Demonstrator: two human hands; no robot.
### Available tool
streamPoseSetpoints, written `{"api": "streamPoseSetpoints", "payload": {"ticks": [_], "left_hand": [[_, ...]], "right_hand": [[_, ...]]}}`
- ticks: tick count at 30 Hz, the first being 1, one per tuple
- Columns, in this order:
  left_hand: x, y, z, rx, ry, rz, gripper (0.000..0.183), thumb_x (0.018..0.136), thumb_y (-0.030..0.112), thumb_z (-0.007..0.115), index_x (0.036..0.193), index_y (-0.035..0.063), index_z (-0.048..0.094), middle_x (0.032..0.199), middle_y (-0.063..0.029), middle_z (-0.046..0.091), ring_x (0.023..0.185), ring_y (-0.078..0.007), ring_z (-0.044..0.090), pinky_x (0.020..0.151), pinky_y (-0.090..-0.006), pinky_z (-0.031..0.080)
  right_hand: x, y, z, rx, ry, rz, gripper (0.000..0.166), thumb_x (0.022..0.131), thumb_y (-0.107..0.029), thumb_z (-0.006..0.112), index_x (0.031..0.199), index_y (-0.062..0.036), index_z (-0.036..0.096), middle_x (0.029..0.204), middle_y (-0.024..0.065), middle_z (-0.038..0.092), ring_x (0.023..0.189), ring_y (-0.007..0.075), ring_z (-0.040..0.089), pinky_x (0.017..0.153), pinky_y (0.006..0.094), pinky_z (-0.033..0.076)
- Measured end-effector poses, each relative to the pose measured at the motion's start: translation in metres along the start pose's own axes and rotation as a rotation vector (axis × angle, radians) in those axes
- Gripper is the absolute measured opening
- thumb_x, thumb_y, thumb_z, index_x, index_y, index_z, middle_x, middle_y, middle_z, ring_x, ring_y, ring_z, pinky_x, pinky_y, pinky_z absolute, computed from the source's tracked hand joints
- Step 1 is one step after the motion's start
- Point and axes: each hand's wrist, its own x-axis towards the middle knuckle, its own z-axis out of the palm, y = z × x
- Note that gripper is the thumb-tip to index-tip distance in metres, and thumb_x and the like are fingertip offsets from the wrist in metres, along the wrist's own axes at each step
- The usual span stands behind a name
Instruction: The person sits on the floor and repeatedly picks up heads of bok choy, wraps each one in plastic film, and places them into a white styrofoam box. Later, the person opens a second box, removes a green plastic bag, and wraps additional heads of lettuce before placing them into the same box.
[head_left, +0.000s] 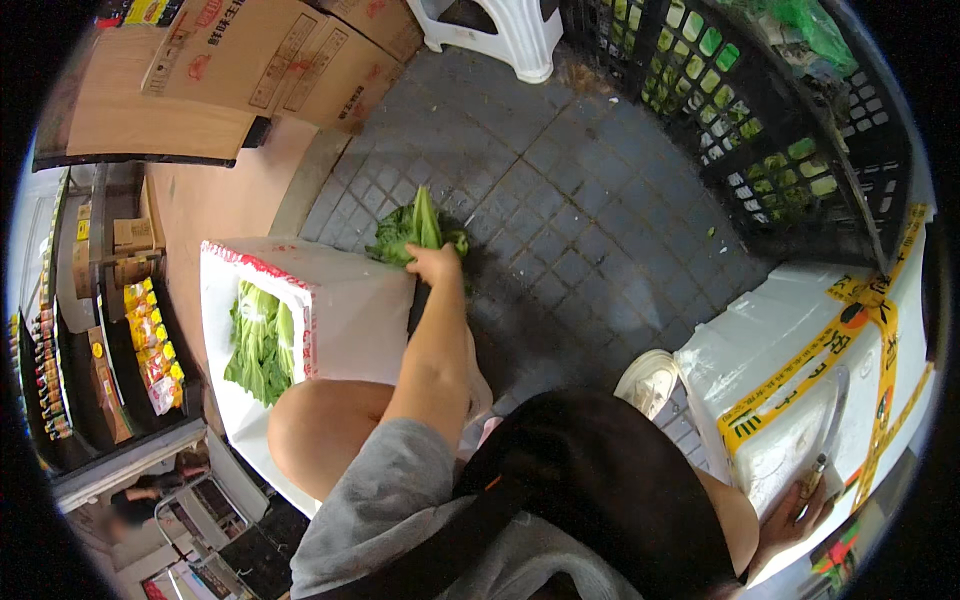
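Note:
My left hand (435, 264) grips a leafy green vegetable (421, 225) near the floor, its pale stalk pointing away from me; the fingertips are partly lost among the leaves. Just left of it stands a white foam box (360, 315) with red-printed tape along its rim and more leafy greens (262, 337) inside. At the far right, my right hand (799, 514) is closed around the handle of a knife (831, 420) with a long, slightly curved blade. That hand and the knife are over another white foam box (780, 330), bound with yellow printed tape.
Black plastic crates (720, 112) with greens stand at the upper right, under green plastic film (814, 37). A white plastic stool (502, 37) is at the top, beside cardboard boxes (262, 60). Stocked shelves (105, 330) line the left. Another person (142, 495) is at lower left.

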Motion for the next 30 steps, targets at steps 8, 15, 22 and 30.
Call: {"api": "streamPoseSetpoints", "payload": {"ticks": [8, 15, 22, 30], "left_hand": [[0.07, -0.033, 0.036, -0.089, 0.033, 0.16, 0.053, 0.072, 0.013, 0.066, 0.121, 0.0048, 0.05, 0.107, -0.0213, 0.06, 0.092, -0.0344, 0.061, 0.081, -0.0423, 0.049], [0.0, 0.034, 0.021, -0.62, -0.337, 0.141, 0.053, 0.079, 0.008, 0.056, 0.129, 0.0062, 0.039, 0.121, -0.0148, 0.049, 0.103, -0.0292, 0.054, 0.08, -0.0398, 0.047], [-0.232, 0.273, -0.096, -1.268, -0.727, 1.042, 0.051, 0.072, -0.009, 0.053, 0.121, 0.0004, 0.042, 0.105, -0.0116, 0.055, 0.09, -0.0231, 0.057, 0.075, -0.036, 0.049], [-0.428, 0.311, -0.09, -0.183, -0.289, 2.003, 0.103, 0.062, 0.07, 0.063, 0.14, 0.0142, 0.024, 0.143, -0.0257, 0.018, 0.127, -0.0528, 0.019, 0.098, -0.0596, 0.029]], "right_hand": [[0.005, -0.014, -0.003, -0.028, 0.003, 0.029, 0.034, 0.078, -0.007, 0.058, 0.111, 0.0017, 0.056, 0.11, 0.0257, 0.048, 0.103, 0.0437, 0.045, 0.092, 0.0462, 0.036], [0.011, -0.028, -0.012, 0.088, -0.013, 0.139, 0.039, 0.068, -0.01, 0.064, 0.105, -0.0008, 0.058, 0.108, 0.0255, 0.049, 0.106, 0.0447, 0.044, 0.095, 0.0483, 0.034], [0.014, -0.031, -0.011, 0.107, 0.089, 0.086, 0.039, 0.06, -0.02, 0.071, 0.096, -0.005, 0.064, 0.091, 0.0178, 0.049, 0.096, 0.0397, 0.047, 0.088, 0.0486, 0.036], [0.023, -0.023, -0.025, 0.214, 0.165, 0.022, 0.038, 0.063, -0.026, 0.072, 0.094, -0.0069, 0.063, 0.085, 0.0138, 0.047, 0.086, 0.0335, 0.048, 0.08, 0.0455, 0.036]]}}
